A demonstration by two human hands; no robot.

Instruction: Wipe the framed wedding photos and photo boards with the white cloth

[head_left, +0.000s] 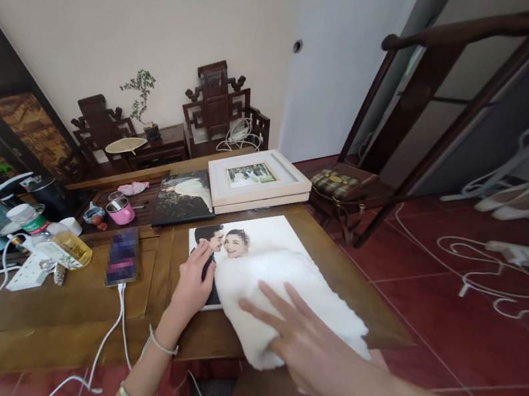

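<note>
A photo panel point(274, 230) of two people lies flat near the table's front edge. On its left side rests my left hand point(197, 278), fingers stretched out and holding nothing. A fluffy white cloth point(283, 282) covers the panel's lower right and hangs past the table's front edge. My right hand point(301, 340) lies on top of the cloth, its fingers spread and pressing down. The palm side of that hand is hidden.
Behind the panel lie a dark photo panel point(182, 197) and stacked white frames point(285, 171). Leftward are a phone point(122, 255) on a cable, a pink cup point(120, 210), a bottle point(69, 243) and a power strip point(28, 271). A wooden chair point(373, 119) stands right.
</note>
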